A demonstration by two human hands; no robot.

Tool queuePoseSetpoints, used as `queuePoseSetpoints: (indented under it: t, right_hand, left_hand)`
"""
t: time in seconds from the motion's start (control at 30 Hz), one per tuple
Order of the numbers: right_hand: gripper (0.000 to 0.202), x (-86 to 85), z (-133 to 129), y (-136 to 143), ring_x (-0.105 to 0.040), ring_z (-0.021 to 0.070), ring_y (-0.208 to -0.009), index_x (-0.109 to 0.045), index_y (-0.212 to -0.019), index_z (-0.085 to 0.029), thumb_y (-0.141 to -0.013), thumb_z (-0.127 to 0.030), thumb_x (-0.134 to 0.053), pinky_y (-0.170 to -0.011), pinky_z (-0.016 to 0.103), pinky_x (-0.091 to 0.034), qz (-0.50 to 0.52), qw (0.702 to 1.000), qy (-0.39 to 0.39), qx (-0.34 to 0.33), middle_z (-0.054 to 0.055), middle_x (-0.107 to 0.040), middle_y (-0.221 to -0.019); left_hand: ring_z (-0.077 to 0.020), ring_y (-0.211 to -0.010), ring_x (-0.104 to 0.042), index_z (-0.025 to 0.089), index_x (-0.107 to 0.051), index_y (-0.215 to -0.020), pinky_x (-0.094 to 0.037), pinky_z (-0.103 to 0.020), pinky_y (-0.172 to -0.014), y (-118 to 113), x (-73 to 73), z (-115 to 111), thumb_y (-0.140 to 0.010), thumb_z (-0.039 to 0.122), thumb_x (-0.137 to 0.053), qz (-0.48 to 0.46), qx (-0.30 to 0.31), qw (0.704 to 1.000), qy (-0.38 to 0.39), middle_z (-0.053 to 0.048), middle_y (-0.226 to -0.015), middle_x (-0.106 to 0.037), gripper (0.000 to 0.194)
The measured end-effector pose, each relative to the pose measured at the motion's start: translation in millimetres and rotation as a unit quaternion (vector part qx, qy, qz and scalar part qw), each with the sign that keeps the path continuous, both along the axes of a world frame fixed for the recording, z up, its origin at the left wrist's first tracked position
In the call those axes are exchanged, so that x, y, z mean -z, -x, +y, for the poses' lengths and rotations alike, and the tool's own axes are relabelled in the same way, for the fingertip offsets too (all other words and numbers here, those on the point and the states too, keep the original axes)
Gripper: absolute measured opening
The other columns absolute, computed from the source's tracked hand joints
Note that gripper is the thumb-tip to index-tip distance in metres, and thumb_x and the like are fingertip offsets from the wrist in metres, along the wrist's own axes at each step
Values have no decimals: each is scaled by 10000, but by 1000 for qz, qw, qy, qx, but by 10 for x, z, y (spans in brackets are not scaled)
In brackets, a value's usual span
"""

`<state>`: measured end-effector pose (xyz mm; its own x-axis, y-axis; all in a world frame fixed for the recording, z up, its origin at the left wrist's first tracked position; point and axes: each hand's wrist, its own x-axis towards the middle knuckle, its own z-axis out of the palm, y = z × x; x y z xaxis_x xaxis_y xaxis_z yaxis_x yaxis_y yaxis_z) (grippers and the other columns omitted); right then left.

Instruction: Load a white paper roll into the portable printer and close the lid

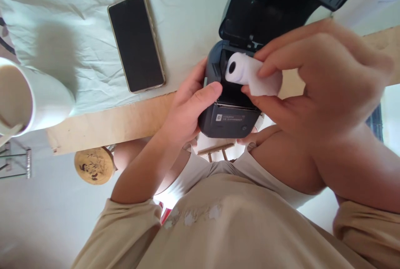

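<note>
Clasping open printer in left hand, pinching paper roll over bay in right hand, can't see roll's far end

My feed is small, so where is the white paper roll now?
Right of centre in the head view, the white paper roll is pinched by the right hand at the open bay of the portable printer, right of the left hand.

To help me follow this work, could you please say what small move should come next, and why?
The right hand should probably ease the white paper roll down into the compartment of the printer: the lid stands open, this hand pinches the roll at the compartment's mouth, and the left hand holds the printer's side.
</note>
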<state>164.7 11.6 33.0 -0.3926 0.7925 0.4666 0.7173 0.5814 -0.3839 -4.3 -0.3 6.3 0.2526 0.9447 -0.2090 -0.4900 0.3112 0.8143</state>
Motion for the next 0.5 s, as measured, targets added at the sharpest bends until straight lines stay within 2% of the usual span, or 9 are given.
queuePoseSetpoints:
  t: [0.1,0.23,0.3,0.37,0.4,0.43,0.47,0.5]
  right_hand:
    - [109,41,14,5,-599,128,-907,-553,-835,-201,-755,-127,-557,-763,289,-465,2,1000,-12,-28,6,-612,-1024]
    - [107,49,-26,-5,-522,122,-775,-570,-804,-223,-719,-179,-619,-671,295,-392,31,997,-58,-49,23,-561,-829]
    - [120,47,-68,1,-504,104,-715,-553,-797,-231,-718,-203,-639,-654,292,-385,39,994,-70,-78,-4,-544,-728]
    - [121,46,-102,14,-520,100,-696,-552,-788,-232,-729,-255,-655,-665,299,-389,30,989,-71,-123,-30,-558,-686]
    - [133,43,-111,16,-534,105,-707,-557,-789,-230,-734,-294,-661,-673,305,-386,16,987,-71,-144,-37,-576,-695]
    - [156,36,-113,9,-546,113,-730,-565,-802,-229,-739,-332,-664,-681,310,-383,1,985,-64,-163,-41,-595,-725]
    - [176,23,-108,-12,-551,116,-743,-572,-820,-230,-742,-358,-663,-685,313,-382,-5,982,-59,-182,-42,-607,-753]
    - [185,5,-95,-48,-553,114,-758,-575,-835,-232,-752,-378,-653,-695,314,-391,-10,981,-40,-192,-41,-609,-779]
  left_hand:
    - [-78,-573,-615,168,-561,-1031,-481,-186,-514,-1,14,-9,-850,281,-513,2,-7,1000,-7,14,-785,-646,219]
    - [-80,-547,-578,196,-568,-1020,-467,-206,-508,19,7,-21,-848,347,-514,2,6,1000,-21,15,-764,-626,236]
    - [-111,-747,-616,204,-556,-1088,-513,-224,-662,41,22,-18,-795,376,-606,2,5,1000,-29,-7,-912,-633,343]
    - [-145,-965,-589,228,-512,-1192,-495,-242,-831,66,88,1,-730,373,-688,14,11,999,-47,-18,-1096,-606,515]
    - [-158,-1027,-569,250,-477,-1243,-477,-252,-878,76,146,18,-692,345,-726,23,23,997,-66,-13,-1173,-581,612]
    - [-156,-1009,-577,271,-444,-1281,-474,-253,-867,84,218,39,-683,334,-722,28,28,994,-107,-5,-1173,-584,663]
    - [-143,-974,-586,275,-422,-1307,-468,-248,-867,89,298,62,-683,310,-705,33,12,986,-161,2,-1152,-592,685]
    - [-135,-938,-597,273,-413,-1320,-478,-242,-851,93,377,85,-598,290,-759,30,21,973,-226,6,-1179,-586,801]
